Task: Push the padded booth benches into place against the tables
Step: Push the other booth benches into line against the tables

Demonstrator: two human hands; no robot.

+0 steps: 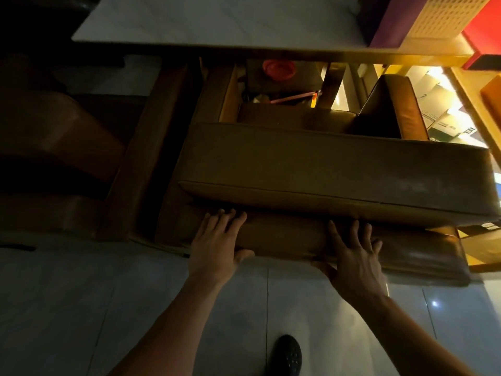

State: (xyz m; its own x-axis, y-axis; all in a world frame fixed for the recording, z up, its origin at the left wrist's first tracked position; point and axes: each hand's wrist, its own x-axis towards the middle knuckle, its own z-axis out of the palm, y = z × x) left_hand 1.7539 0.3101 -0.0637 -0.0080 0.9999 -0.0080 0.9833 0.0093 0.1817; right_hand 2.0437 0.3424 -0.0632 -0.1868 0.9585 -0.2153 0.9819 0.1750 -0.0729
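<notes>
Brown padded leather covers the bench [325, 169], which lies right in front of the person and runs long from left to right. Its back edge [298, 240] is the part nearest the person, low down by the pale tiled floor [81, 308].

Both hands are on that near edge. The left hand [217, 242] lies flat near the left end, fingers straight and spread on top, thumb tucked under the edge. The right hand [355, 253] lies flat further right, near the middle, fingers spread too, thumb under the edge. Neither hand is curled tight around anything; they press more than they grab.

The white table [217, 20] is straight ahead, past the bench, so the push has to go forward, away from the person, across the bench's short way. The right end of the bench sticks out past the right hand, so I think that end could lag and the bench could turn a little.

A black shoe [286, 354] stands on the floor behind the hands.
</notes>
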